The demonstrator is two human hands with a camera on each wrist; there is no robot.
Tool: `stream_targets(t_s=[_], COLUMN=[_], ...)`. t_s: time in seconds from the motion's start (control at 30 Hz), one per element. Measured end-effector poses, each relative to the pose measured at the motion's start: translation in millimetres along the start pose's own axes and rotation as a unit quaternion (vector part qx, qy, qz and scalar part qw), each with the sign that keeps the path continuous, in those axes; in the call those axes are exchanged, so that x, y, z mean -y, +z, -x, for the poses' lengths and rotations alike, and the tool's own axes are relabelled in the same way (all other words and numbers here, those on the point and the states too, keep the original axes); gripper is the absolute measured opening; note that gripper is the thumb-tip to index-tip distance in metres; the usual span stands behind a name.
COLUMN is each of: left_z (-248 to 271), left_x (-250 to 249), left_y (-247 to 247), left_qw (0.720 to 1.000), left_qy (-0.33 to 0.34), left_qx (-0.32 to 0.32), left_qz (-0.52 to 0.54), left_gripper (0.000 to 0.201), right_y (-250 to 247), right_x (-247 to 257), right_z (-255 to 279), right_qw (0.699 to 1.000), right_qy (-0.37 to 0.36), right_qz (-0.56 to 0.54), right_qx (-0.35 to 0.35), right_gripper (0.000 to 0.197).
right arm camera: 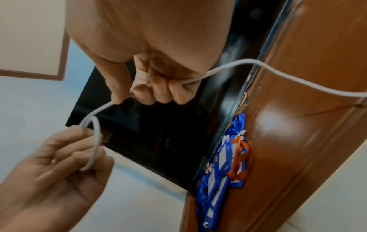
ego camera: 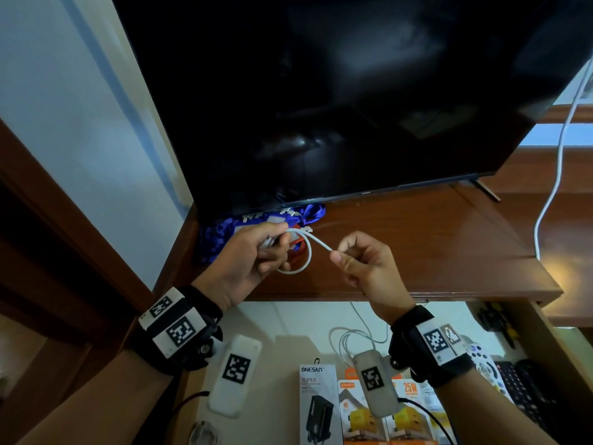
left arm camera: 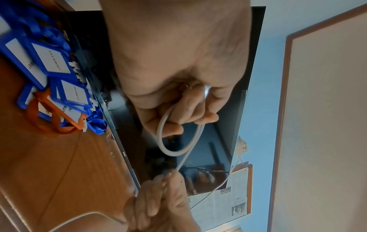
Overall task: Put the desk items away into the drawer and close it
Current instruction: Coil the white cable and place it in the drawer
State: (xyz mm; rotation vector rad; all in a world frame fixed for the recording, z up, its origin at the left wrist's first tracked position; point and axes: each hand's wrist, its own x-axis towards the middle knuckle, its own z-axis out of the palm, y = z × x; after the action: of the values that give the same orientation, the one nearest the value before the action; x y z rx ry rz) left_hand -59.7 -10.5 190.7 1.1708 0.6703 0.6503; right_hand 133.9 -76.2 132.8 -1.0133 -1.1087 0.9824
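Two hands work a white charging cable [ego camera: 301,252] above the wooden bench [ego camera: 417,239]: our left hand [ego camera: 247,255] is curled round a small loop and the plug end, while our right hand [ego camera: 365,261] pinches the cord between thumb and forefinger a little way along, the two hands near each other but not touching. In the right wrist view the rest of the cord [right arm camera: 278,73] trails off past the edge of the bench, so only the first coil is made. Below us the drawer [ego camera: 288,322] stands open, already holding boxed chargers [ego camera: 353,409], a thin loose wire [ego camera: 359,335] and remote controls [ego camera: 519,387]. A pile of blue and orange name tags on ribbons [left arm camera: 55,81] lies on the bench at the foot of the dark television [ego camera: 353,91], not yet put away. We judge the task to be part done. The risks from here are plain: the springy loop may unwind if the left hand slackens; the trailing length may catch on the bench edge or on the television's stand and tug the coil apart; and a loosely wound cable could tangle with the wire in the drawer or be trapped when the drawer is pushed home.
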Motion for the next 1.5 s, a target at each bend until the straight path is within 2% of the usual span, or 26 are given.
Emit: stream_targets(t_s=[0.2, 0.33, 0.43, 0.53, 0.7, 0.87, 0.97, 1.07, 1.17, 1.27, 1.4, 1.5], left_z=[3.7, 4.5, 2.9, -1.1, -6.1, -11.4, -14.8, -12.6, -7.6, -6.1, -3.6, -2.0], left_x=[-8.5, -19.6, -21.0, -18.5, -14.9, 0.5, 12.9, 20.1, 18.7, 16.4, 9.1, -2.3], left_y=[-1.3, -9.6, -11.9, -7.0, 3.0, 4.5, 3.6, 2.0, 4.6, 6.3, 5.2, -1.6], left_qw=[0.994, 0.967, 0.958, 0.963, 0.960, 0.931, 0.930, 0.941, 0.962, 0.981, 0.995, 0.996], left_qy=[0.027, 0.080, 0.121, 0.159, 0.218, 0.236, 0.199, 0.159, 0.102, 0.064, 0.035, 0.039], left_qx=[-0.036, -0.055, -0.080, -0.120, -0.173, -0.164, -0.104, -0.057, -0.019, 0.004, -0.025, -0.057], left_qz=[0.101, 0.235, 0.247, 0.183, 0.012, -0.227, -0.291, -0.292, -0.254, -0.186, -0.087, 0.051], left_gripper=[0.035, 0.027, 0.030, 0.031, 0.031, 0.029, 0.026, 0.030, 0.043, 0.042, 0.039, 0.034], right_y=[-10.7, -18.6, -14.9, -2.2, 24.8, 40.0, 41.4, 34.1, 25.3, 22.0, 22.4, 16.9], right_x=[-10.8, -10.9, -8.1, -7.8, -6.9, 12.4, 25.8, 29.8, 27.2, 22.9, 16.3, 1.5], right_z=[-7.0, -9.8, -10.9, -9.8, -1.4, 0.8, -3.1, -10.7, -15.0, -15.5, -13.5, -6.1], right_qw=[0.996, 0.993, 0.990, 0.983, 0.960, 0.947, 0.942, 0.949, 0.953, 0.954, 0.985, 0.999], right_qy=[-0.045, -0.065, -0.056, -0.032, -0.024, -0.005, -0.041, -0.097, -0.130, -0.140, -0.099, -0.001], right_qz=[0.063, 0.068, 0.077, 0.154, 0.278, 0.289, 0.296, 0.286, 0.272, 0.264, 0.135, 0.014], right_qx=[-0.032, -0.075, -0.103, -0.091, 0.025, 0.140, 0.155, 0.092, 0.023, -0.022, -0.043, -0.049], right_gripper=[0.022, 0.020, 0.015, 0.020, 0.033, 0.028, 0.030, 0.032, 0.028, 0.021, 0.021, 0.027])
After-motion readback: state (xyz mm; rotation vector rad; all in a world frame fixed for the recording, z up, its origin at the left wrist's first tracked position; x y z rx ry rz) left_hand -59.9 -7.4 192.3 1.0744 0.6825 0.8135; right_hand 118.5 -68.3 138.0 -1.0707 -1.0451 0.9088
